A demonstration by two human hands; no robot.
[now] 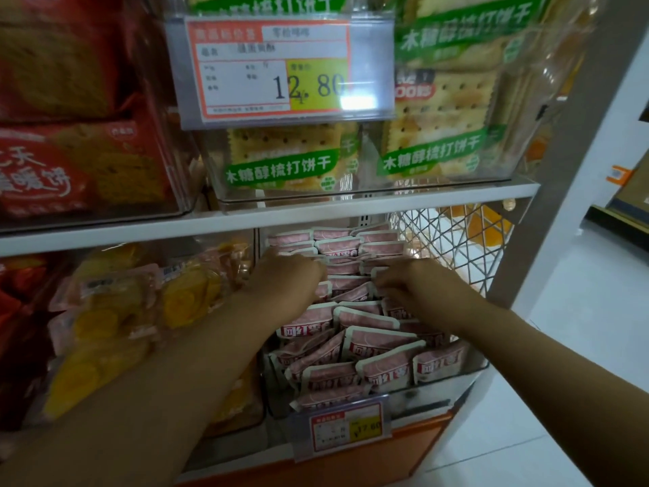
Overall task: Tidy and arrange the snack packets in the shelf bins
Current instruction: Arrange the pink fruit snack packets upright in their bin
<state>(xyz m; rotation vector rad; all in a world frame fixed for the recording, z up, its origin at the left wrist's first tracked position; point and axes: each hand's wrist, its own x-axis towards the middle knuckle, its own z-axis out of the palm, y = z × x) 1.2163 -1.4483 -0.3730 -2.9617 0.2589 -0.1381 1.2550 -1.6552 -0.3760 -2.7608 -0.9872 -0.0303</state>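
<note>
Left hand (pixel 291 275), right hand (pixel 418 288) apart, fingers among pink packets (pixel 368 346); grip unclear; bin (pixel 472 362) full to rim.

Of the left hand (pixel 284 275) and the right hand (pixel 418 286) the fingertips are hidden among the pink packets (pixel 368 346), so the grip cannot be judged. The red packets (pixel 52 170) at 9 o'clock are cut by the edge, and the green cracker packets (pixel 463 36) at 12 o'clock also. The small print on the large price label (pixel 270 70) is blurred; on the small price label (pixel 346 432) at 6 o'clock it is too small to be read.
</note>
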